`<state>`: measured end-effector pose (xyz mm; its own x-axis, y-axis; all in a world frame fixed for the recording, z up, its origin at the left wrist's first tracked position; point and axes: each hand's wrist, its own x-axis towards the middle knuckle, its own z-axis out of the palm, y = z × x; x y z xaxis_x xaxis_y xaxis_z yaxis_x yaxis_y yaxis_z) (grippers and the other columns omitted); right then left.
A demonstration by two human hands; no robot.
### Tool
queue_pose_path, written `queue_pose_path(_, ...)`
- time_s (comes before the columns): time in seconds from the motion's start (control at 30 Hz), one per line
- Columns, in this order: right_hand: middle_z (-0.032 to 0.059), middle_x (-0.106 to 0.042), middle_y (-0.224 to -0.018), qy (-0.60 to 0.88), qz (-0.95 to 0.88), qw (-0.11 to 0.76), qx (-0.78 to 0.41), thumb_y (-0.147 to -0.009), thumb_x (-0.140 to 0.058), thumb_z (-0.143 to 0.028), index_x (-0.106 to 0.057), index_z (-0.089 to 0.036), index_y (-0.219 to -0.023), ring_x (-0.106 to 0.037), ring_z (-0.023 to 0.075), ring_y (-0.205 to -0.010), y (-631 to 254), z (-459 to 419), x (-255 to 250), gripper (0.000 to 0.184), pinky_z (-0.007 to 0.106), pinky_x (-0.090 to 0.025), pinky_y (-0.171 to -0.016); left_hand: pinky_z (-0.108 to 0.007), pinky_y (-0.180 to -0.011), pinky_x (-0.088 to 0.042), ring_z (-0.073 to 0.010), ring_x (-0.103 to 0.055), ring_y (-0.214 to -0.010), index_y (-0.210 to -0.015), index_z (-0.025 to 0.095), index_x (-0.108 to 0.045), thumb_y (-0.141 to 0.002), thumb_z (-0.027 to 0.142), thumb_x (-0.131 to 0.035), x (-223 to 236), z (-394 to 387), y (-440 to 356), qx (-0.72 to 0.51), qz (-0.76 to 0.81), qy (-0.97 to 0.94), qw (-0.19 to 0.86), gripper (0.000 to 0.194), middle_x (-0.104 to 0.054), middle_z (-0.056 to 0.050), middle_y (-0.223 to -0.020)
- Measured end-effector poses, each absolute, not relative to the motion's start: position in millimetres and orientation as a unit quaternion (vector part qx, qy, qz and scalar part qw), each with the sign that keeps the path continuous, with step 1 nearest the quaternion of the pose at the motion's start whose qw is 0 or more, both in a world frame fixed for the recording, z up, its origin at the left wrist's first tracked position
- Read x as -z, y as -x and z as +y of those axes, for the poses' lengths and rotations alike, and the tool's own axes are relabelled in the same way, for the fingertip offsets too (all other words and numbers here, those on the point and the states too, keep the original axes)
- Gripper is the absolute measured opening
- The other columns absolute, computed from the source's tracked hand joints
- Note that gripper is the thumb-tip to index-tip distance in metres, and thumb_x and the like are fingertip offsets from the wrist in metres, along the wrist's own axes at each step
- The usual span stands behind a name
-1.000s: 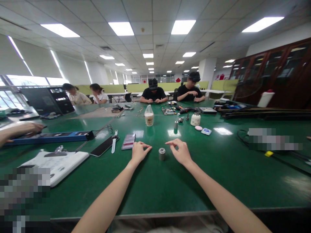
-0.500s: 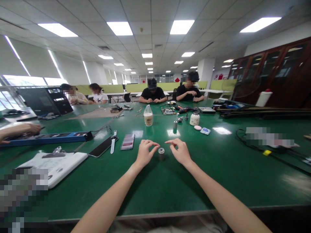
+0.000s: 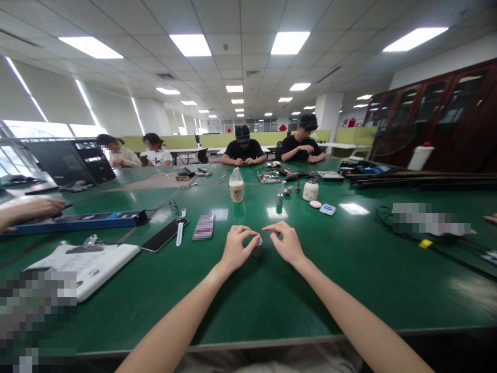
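Observation:
A small grey metal cylinder (image 3: 257, 252) stands upright on the green table, its top partly covered by fingertips. My left hand (image 3: 238, 247) is at its left, thumb and forefinger pinched together right over its top rim. Whatever lies between those fingertips is too small or hidden to make out. On the other side, my right hand (image 3: 287, 242) hovers with curved fingers, forefinger stretched toward the cylinder and thumb apart from it. No object shows in the right hand, and it does not touch the cylinder. Farther back stands another metal cylinder (image 3: 279, 203).
Left of my hands lie a banded flat pack (image 3: 204, 227), a white-strapped watch (image 3: 180, 231), a black phone (image 3: 161, 237) and a clipboard (image 3: 106, 267). A bagged cup (image 3: 236, 190) and white jar (image 3: 310, 190) stand ahead. A co-worker's hand (image 3: 39, 208) is at far left; others sit opposite.
My left hand has moved slightly right, bringing its fingertips from beside the cylinder to over its top. The right hand has hardly moved.

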<state>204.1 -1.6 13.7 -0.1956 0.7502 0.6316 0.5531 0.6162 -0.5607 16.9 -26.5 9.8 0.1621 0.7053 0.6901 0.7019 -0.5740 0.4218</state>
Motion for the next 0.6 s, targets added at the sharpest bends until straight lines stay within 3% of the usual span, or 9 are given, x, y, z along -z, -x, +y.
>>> queue_pose_path(0.1, 0.0005, -0.059, -0.082, 0.423, -0.775, 0.455, -0.117, -0.084, -0.054, -0.022, -0.073, -0.03, -0.096, -0.055, 0.013, -0.071, -200.6, -3.7, -13.7, 0.023, 0.03, -0.041, -0.077, -0.036, -0.091, -0.041, -0.0201, -0.052, -0.1, -0.109, 0.023, -0.062, -0.09, 0.035, -0.052, -11.9, -27.3, -17.1, -0.512, 0.482, -0.711, -0.015, 0.025, -0.061, -0.006, -0.105)
queue_pose_path(0.23, 0.0025, -0.06, -0.091, 0.432, -0.791, 0.426, -0.077, -0.08, -0.064, -0.039, -0.074, -0.032, -0.088, -0.054, 0.0191, -0.092, -192.9, -6.7, -11.2, 0.014, 0.037, -0.036, -0.085, -0.035, -0.087, -0.043, -0.0199, -0.053, -0.095, -0.106, 0.02, -0.059, -0.091, 0.032, -0.05, -10.5, -23.4, -13.8, -0.541, 0.495, -0.68, -0.02, 0.022, -0.06, -0.006, -0.103)
queue_pose_path(0.47, 0.003, -0.062, -0.095, 0.439, -0.777, 0.447, -0.056, -0.077, -0.068, -0.043, -0.075, -0.032, -0.079, -0.051, 0.0206, -0.098, -184.8, -1.8, -10.1, 0.013, 0.037, -0.034, -0.086, -0.034, -0.084, -0.044, -0.02, -0.054, -0.094, -0.102, 0.02, -0.058, -0.09, 0.03, -0.051, -6.6, -22.4, -15.7, -0.512, 0.481, -0.711, -0.02, 0.018, -0.061, -0.006, -0.098)
queue_pose_path(0.6, 0.0029, -0.062, -0.094, 0.468, -0.741, 0.477, -0.058, -0.08, -0.064, -0.047, -0.075, -0.033, -0.084, -0.051, 0.0207, -0.098, -190.2, 12.8, -7.6, 0.018, 0.036, -0.035, -0.087, -0.035, -0.086, -0.044, -0.0205, -0.054, -0.096, -0.103, 0.02, -0.058, -0.09, 0.031, -0.051, -9.1, -25.3, -17.8, -0.503, 0.478, -0.719, -0.032, 0.018, -0.061, -0.006, -0.099)
